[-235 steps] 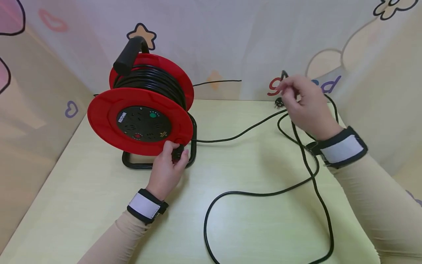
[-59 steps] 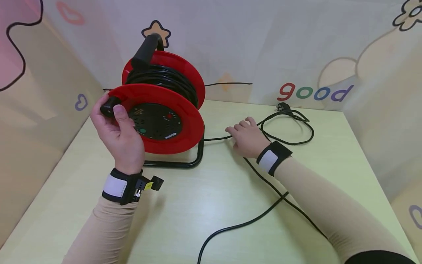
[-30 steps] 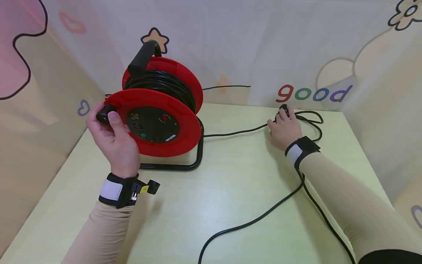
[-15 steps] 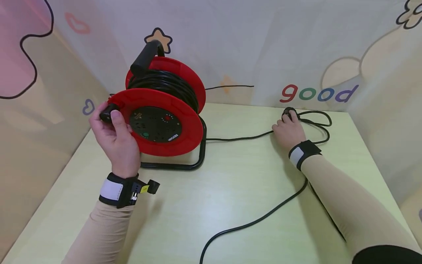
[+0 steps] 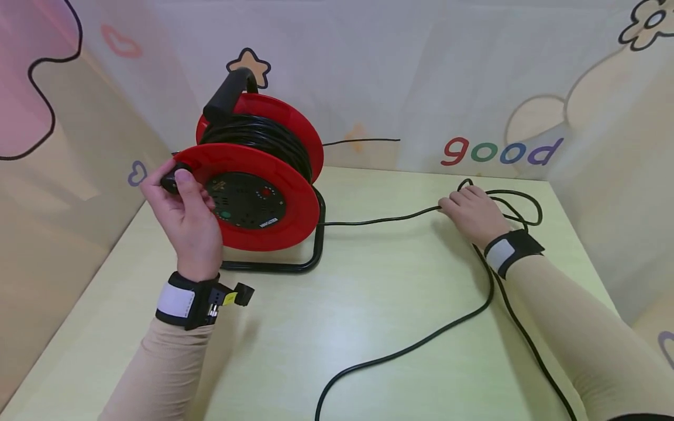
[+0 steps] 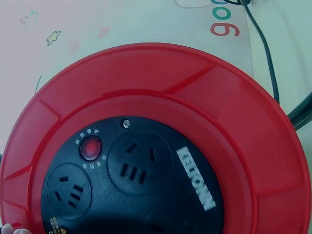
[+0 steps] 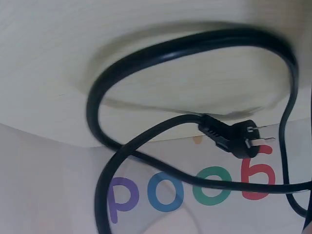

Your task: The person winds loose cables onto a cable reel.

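Observation:
A red cable reel (image 5: 295,216) with black cable wound on its drum (image 5: 258,134) stands at the left of the table. My left hand (image 5: 189,222) holds the black crank knob (image 5: 171,178) on its front disc, thumb on the knob's near side. In the left wrist view the reel's socket panel (image 6: 131,175) fills the lower part. My right hand (image 5: 476,216) grips the loose black cable (image 5: 379,221) to the right of the reel. The right wrist view shows the plug (image 7: 239,139) at the cable's end, its pins bare; my right hand hides it in the head view.
Cable loops (image 5: 534,204) lie beyond my right hand. Another length of cable (image 5: 400,354) curves toward the near edge. The reel stands on a black tube frame (image 5: 274,268). A printed backdrop (image 5: 358,70) rises behind the table.
The reel has turned since the first frame, bringing the knob from lower right to upper left with my left hand. Lately, my right hand has moved rightward along the cable, away from the reel.

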Demonstrator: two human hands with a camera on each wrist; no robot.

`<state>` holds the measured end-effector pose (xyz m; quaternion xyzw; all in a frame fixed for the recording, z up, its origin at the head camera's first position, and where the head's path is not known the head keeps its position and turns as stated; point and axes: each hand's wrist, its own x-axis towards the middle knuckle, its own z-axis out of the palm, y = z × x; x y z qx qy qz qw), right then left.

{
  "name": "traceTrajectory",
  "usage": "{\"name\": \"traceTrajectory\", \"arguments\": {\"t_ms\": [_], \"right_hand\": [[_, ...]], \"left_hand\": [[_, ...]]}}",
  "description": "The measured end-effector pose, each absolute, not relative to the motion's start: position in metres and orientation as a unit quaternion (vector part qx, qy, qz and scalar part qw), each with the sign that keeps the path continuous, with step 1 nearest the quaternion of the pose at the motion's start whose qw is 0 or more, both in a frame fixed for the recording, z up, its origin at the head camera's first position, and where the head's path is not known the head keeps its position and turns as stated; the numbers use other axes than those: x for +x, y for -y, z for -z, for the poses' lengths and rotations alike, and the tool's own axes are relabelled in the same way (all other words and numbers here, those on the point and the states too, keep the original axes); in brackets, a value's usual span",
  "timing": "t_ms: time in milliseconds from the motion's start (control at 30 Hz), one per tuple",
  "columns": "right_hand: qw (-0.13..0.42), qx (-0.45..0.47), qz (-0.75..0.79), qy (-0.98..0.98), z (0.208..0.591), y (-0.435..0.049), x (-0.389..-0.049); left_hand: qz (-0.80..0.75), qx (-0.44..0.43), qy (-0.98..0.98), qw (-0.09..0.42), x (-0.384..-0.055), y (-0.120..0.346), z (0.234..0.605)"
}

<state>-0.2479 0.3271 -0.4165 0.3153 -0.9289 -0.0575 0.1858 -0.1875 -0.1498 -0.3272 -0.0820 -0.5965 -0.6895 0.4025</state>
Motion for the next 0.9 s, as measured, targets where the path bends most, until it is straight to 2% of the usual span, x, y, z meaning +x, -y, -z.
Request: {"name": "traceTrajectory", "arguments": {"t_ms": [300,900], "right_hand": [[0.188,0.314,0.058,0.929,0.413,-0.309,-0.254],[0.171,0.311,0.064,0.933,0.417,-0.282,-0.251]], "left_hand": [[0.676,-0.092,0.603,0.413,-0.190,0.135,0.324],[0.620,-0.178,0.643,0.413,-0.191,0.118,0.319]]}}
